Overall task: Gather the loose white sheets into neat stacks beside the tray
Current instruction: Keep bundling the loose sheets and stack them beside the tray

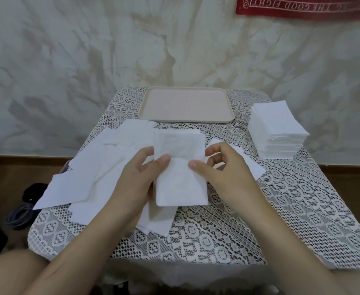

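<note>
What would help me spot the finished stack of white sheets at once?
Find the lace-covered table, then the pale pink tray at its far edge. Right of the tray stands the tall stack, squared and thick, unlike the loose sheets scattered left and the thin bundle being held.

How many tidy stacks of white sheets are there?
2. One tall stack sits on the table right of the tray; a thinner stack is held by the left hand and right hand. Loose sheets lie left.

Left hand [136, 179] fingers mostly behind held sheets [179, 167]; red banner [307, 6] partly beyond top edge.
</note>
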`<control>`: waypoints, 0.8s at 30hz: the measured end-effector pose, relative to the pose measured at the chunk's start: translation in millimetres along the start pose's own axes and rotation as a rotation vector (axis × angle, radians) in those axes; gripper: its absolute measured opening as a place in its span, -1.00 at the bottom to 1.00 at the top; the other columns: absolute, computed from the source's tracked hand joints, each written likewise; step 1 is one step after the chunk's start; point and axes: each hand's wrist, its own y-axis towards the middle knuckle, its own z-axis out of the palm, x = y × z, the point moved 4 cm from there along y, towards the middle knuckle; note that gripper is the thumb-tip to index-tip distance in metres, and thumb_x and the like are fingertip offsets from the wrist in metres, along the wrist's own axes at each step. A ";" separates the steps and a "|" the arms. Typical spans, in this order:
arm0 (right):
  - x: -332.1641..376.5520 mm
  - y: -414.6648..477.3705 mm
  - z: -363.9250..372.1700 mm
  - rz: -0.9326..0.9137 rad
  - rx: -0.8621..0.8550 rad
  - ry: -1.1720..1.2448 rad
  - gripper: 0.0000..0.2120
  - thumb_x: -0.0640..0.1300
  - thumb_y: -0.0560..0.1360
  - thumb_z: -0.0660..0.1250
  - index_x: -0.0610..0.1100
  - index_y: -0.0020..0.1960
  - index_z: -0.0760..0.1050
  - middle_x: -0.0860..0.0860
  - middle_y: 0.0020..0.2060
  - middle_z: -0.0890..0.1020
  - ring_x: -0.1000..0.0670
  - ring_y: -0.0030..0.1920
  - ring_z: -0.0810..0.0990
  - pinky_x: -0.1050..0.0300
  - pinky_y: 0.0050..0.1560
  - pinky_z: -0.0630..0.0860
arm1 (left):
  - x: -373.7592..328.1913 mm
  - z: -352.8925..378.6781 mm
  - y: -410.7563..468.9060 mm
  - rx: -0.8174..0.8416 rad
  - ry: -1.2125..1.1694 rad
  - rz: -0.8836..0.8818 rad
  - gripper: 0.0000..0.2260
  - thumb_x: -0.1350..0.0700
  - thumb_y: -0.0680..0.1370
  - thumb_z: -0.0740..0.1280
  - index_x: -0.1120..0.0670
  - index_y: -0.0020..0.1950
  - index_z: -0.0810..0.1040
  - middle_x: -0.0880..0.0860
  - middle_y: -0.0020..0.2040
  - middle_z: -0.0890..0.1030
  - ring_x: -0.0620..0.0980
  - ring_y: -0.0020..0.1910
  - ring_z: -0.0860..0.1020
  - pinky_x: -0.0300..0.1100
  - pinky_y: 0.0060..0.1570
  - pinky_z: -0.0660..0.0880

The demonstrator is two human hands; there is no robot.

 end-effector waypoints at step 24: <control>4.5 15.0 29.6 -0.142 0.160 0.066 -0.73 0.01 0.62 0.33 0.16 0.28 0.39 0.18 0.09 0.69 0.17 0.12 0.66 -0.02 0.18 0.60 | -26.6 -21.0 24.3 0.098 0.309 0.210 -0.48 0.19 0.57 0.51 -0.08 0.46 0.41 -0.06 0.25 0.70 -0.08 0.25 0.66 -0.17 0.14 0.58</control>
